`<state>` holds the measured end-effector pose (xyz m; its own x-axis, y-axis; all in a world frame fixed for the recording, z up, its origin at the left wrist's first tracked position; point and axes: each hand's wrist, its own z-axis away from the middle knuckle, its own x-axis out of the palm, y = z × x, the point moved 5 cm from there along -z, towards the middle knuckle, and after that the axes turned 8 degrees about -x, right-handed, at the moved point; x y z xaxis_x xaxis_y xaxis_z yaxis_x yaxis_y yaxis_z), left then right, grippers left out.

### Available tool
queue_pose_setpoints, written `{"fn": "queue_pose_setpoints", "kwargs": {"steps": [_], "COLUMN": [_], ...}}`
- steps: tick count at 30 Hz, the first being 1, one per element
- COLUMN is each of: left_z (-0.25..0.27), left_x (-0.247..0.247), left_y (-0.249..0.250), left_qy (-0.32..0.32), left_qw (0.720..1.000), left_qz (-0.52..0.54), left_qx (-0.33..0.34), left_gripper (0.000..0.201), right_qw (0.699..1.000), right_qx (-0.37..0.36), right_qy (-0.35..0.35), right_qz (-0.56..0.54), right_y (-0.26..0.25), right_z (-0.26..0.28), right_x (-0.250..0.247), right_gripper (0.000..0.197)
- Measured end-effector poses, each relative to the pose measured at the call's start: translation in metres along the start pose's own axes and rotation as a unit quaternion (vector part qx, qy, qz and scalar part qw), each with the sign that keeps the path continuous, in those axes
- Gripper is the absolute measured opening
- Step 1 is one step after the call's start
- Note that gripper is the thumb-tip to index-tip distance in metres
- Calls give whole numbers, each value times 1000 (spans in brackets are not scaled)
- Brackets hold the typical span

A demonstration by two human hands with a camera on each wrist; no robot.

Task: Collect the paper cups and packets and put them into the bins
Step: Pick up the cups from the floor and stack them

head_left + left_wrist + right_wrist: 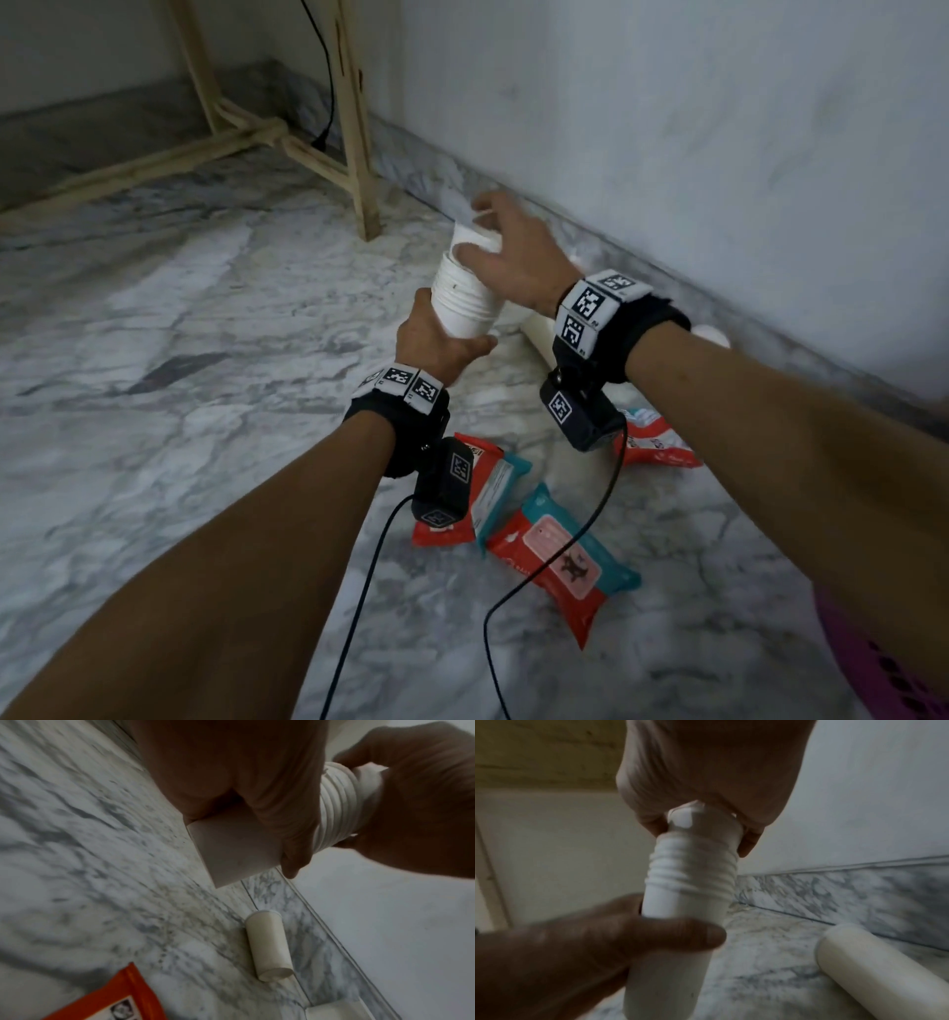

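Observation:
A stack of white paper cups (pixel 464 303) is held tilted above the marble floor near the wall. My left hand (pixel 452 329) grips the stack's lower end, thumb across the front (pixel 680 933). My right hand (pixel 477 231) is curled round the top cup (pixel 700 825), which sits in the stack's ribbed rims (pixel 336 807). Another cup (pixel 267 945) lies on its side by the skirting, partly hidden behind my right wrist in the head view. Three red and teal packets (pixel 560 560) (pixel 482 493) (pixel 652 437) lie on the floor under my wrists.
A further white cup (pixel 711 336) lies against the wall at the right. A pink basket (pixel 873 663) shows at the bottom right corner. Wooden table legs (pixel 354 128) stand at the back with a black cable (pixel 328 103) behind them. Open marble floor spreads to the left.

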<state>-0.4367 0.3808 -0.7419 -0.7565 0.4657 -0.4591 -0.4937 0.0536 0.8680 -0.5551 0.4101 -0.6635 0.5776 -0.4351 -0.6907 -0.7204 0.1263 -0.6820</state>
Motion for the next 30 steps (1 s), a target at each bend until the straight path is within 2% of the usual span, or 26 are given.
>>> {"fn": "queue_pose_setpoints", "kwargs": {"steps": [2, 4, 6, 7, 9, 11, 13, 15, 19, 22, 25, 28, 30], "left_z": [-3, -7, -11, -12, -15, -18, -20, -19, -12, -6, 1, 13, 23], "left_x": [5, 7, 9, 9, 10, 11, 13, 14, 16, 17, 19, 24, 32], "left_y": [-1, -8, -18, -22, -31, -38, -43, -47, -46, -40, -27, -9, 4], "left_qy": [-7, -9, -9, -10, -13, -15, -18, -18, -23, -26, -23, -29, -36], "left_qw": [1000, 1000, 1000, 1000, 1000, 1000, 999, 999, 999, 999, 999, 999, 998], "left_qz": [-1, -10, -16, -16, -16, -19, -20, -24, -35, -44, -46, -44, -42], "left_qx": [-1, -2, -3, -4, -11, -17, -20, -19, -17, -18, -11, -5, 9], "left_gripper": [75, 75, 75, 75, 73, 73, 74, 75, 74, 75, 75, 75, 75], "right_qw": [998, 995, 990, 989, 976, 952, 937, 934, 946, 954, 963, 968, 966], "right_qx": [36, 62, 87, 107, 164, 215, 241, 247, 214, 205, 187, 141, 119], "right_qy": [-21, 45, 107, 98, 2, -84, -115, -116, -71, -22, 76, 171, 224], "right_qz": [-39, -69, -18, 35, 143, 203, 225, 229, 234, 219, 178, 114, 54], "right_y": [15, 32, 60, 77, 114, 144, 163, 170, 164, 148, 116, 77, 54], "right_z": [4, 3, -2, -4, -3, 6, 16, 25, 42, 37, 25, 21, 26], "right_x": [10, 5, -5, -6, 3, 15, 25, 32, 33, 7, -40, -87, -110], "right_gripper": [43, 33, 33, 35, 48, 64, 72, 71, 69, 63, 60, 44, 42]}}
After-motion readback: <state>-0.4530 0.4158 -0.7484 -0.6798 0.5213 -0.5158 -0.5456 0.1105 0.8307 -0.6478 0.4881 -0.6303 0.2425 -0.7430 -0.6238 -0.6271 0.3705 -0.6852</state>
